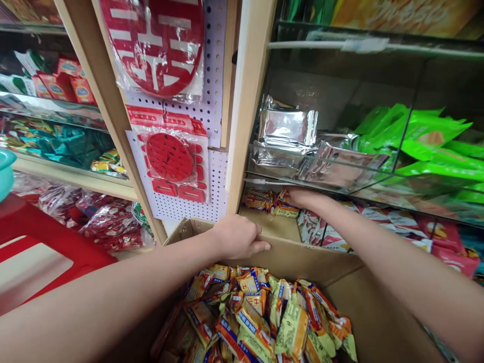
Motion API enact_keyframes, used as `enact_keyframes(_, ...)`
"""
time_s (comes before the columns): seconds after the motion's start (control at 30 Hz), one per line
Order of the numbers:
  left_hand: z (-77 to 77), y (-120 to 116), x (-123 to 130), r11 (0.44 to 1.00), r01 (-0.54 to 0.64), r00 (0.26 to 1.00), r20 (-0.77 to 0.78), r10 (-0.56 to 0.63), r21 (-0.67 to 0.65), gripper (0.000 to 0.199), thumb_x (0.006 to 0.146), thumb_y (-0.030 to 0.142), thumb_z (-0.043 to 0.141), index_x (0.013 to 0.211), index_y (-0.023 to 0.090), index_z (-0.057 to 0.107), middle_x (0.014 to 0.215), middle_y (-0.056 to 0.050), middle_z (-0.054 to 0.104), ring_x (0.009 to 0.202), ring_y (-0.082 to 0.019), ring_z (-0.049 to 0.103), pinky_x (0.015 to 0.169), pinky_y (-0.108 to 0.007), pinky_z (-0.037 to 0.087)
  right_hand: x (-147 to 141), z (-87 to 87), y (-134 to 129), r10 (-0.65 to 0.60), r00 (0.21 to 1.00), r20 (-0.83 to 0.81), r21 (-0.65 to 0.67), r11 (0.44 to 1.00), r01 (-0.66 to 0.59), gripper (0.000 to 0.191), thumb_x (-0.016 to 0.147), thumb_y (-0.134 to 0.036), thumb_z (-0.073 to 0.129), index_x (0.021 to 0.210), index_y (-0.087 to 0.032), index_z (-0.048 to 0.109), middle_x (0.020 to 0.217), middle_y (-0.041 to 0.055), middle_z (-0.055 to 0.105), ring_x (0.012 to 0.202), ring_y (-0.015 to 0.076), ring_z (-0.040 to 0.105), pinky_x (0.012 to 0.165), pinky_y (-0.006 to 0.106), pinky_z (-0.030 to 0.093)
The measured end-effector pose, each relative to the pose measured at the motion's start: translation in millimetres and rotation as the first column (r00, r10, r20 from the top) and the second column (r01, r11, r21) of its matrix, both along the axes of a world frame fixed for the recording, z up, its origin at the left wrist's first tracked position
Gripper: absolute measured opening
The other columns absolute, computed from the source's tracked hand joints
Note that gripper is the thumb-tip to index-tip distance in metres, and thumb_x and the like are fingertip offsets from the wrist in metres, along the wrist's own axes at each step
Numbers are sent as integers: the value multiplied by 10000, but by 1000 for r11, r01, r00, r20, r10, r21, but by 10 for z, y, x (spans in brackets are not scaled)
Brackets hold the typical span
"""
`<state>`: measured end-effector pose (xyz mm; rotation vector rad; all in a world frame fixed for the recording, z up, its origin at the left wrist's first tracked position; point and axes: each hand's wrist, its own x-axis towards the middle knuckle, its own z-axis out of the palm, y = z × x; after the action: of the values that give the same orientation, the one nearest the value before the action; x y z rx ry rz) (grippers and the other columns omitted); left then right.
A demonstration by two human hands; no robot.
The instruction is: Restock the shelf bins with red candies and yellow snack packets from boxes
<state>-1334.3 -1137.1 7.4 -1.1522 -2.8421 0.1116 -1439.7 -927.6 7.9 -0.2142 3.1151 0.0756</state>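
A large open cardboard box stands in front of me, with many small wrapped snack bars in orange, yellow and blue packaging piled inside. Curled over the box's far rim, my left hand grips the cardboard with the thumb to the right. My right hand reaches under a glass shelf into the lower compartment. It is at a small group of similar wrapped snack bars on the compartment floor. Its fingers are mostly hidden by the shelf edge and the bars.
Silver packets and green packets lie on the glass shelf just above my right hand. White and red packs fill the lower compartment's right side. Red decorations hang on a pegboard; a red stool stands left.
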Motion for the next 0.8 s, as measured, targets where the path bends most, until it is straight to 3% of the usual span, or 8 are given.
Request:
enact_keyframes(0.13, -24, -22, -2, 1000, -14, 1000, -14, 13, -5, 589, 762, 603, 208, 804, 173, 609, 691, -100, 628, 658, -242, 599, 544, -309, 421, 173, -130, -94, -19, 988, 156, 119, 993, 0, 333, 600, -66, 579, 923, -129, 632, 941, 133, 626, 833, 242, 582, 698, 290, 445)
enact_keyframes(0.27, -15, -51, 12, 1000, 0, 1000, -19, 0, -13, 580, 765, 599, 206, 824, 176, 599, 683, -97, 624, 653, -249, 598, 534, -318, 424, 170, -200, -206, -53, 991, 124, 151, 988, 34, 282, 708, -136, 500, 966, -103, 610, 981, 172, 604, 874, 236, 576, 680, 294, 442)
enact_keyframes(0.37, -17, -64, 23, 1000, 7, 999, -32, -7, -5, 562, 767, 590, 212, 821, 180, 592, 680, -95, 625, 648, -259, 598, 530, -332, 429, 56, -167, -338, 1, 998, 63, 121, 993, -8, 358, 723, -269, 513, 1031, -96, 571, 1047, 180, 569, 947, 256, 540, 713, 295, 427)
enact_keyframes(0.5, -21, -68, 32, 1000, -20, 999, -36, 20, 6, 564, 762, 595, 222, 803, 173, 594, 674, -100, 622, 655, -264, 600, 531, -332, 432, -153, -174, -538, 163, 986, 21, 57, 985, -164, 599, 648, -464, 562, 1138, -131, 475, 1146, 133, 513, 1015, 245, 488, 781, 275, 401)
enact_keyframes(0.63, -9, -74, 35, 1000, -29, 999, -22, 29, 12, 556, 759, 596, 232, 788, 176, 595, 675, -95, 623, 652, -262, 603, 519, -322, 431, -340, -250, -625, 237, 971, 22, 28, 971, -238, 716, 534, -454, 648, 1143, -129, 457, 1141, 136, 512, 1007, 263, 488, 791, 295, 400)
enact_keyframes(0.8, -1, -79, 16, 999, -39, 999, 3, 39, 19, 545, 759, 591, 246, 753, 174, 597, 686, -95, 626, 657, -258, 605, 525, -317, 430, -486, -365, -649, 246, 969, 26, -13, 969, -245, 736, 458, -417, 696, 1111, -159, 474, 1132, 128, 511, 1023, 275, 471, 831, 328, 380)
